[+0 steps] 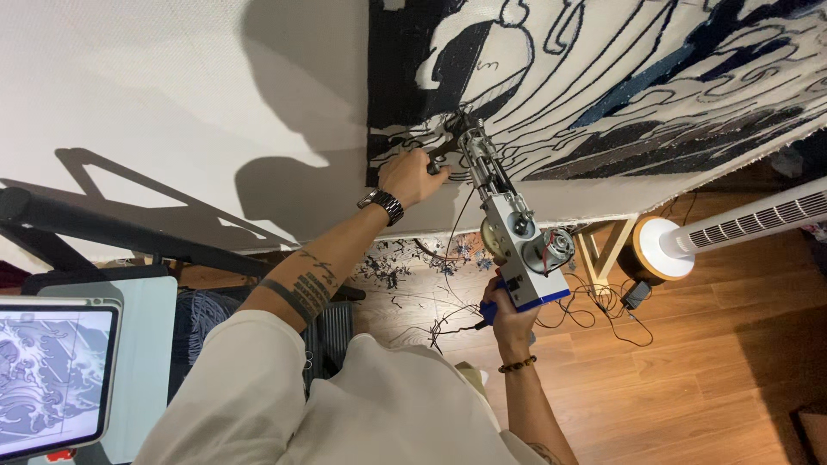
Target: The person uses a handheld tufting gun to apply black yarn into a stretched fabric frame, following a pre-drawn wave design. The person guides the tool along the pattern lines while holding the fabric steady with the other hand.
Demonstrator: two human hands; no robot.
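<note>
White sleeves and a tufting gun at the stretched cloth.

White-sleeved shoulders (pixel 284 405) fill the foreground; the right hand (pixel 508 314) wraps its grip tight around the blue handle of the tufting gun (pixel 517 237), while the left hand (pixel 412 176) clasps the front handle, needle end pressed against the black-and-white patterned cloth (pixel 603 77); a tablet (pixel 52 379) sits at left.

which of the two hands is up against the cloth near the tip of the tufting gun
The left hand, the one with the wristwatch. The right hand is lower, gripping the tufting gun by its blue handle.

Warm wooden floor (pixel 689 379), white tower fan (pixel 741 226), hard shadows on the pale wall (pixel 129 86).
</note>
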